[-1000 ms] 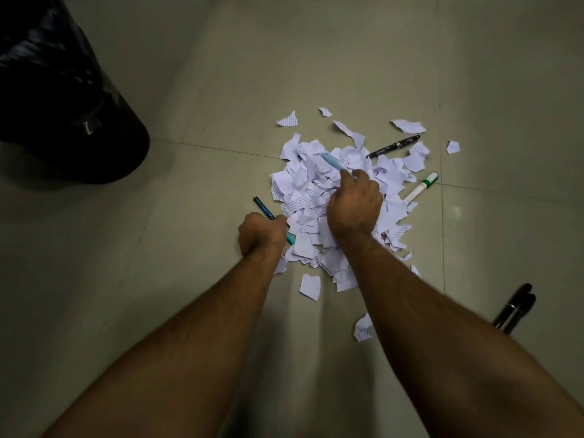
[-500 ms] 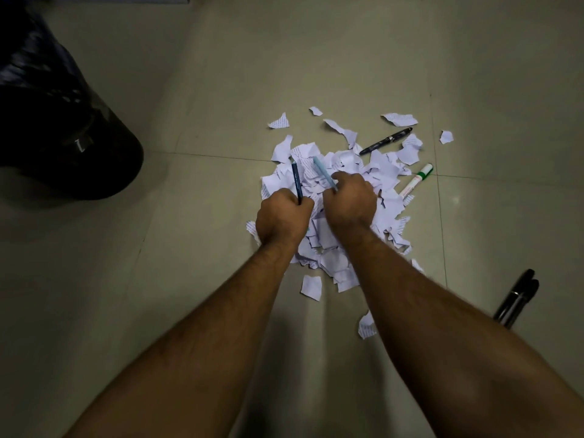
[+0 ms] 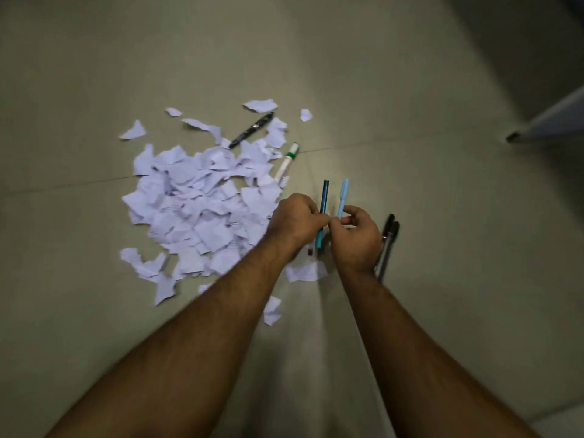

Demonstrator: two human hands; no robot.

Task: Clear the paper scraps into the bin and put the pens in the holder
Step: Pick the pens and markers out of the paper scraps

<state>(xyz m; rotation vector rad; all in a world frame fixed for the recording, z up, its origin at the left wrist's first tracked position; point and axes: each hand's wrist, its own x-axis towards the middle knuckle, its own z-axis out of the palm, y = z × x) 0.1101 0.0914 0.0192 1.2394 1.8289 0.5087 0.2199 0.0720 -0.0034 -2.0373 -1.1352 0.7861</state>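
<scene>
A heap of white paper scraps (image 3: 196,213) lies on the tiled floor at centre left. To its right, my left hand (image 3: 295,221) grips a dark blue pen (image 3: 324,197) that points away from me. Beside it my right hand (image 3: 357,237) pinches a light blue pen (image 3: 343,197), also pointing away. The two hands touch at the fingertips. A black pen (image 3: 252,129) and a white marker with a green cap (image 3: 286,162) rest at the heap's far edge. Two black pens (image 3: 387,241) lie side by side just right of my right hand.
Loose scraps (image 3: 271,311) lie near my forearms and beyond the heap. A pale flat edge of some object (image 3: 550,121) shows at the far right. Neither the bin nor a pen holder is in view.
Both hands have lifted their pens off the heap and moved right, close to the two black pens. The view has swung right, so the black bin bag has left the frame.
</scene>
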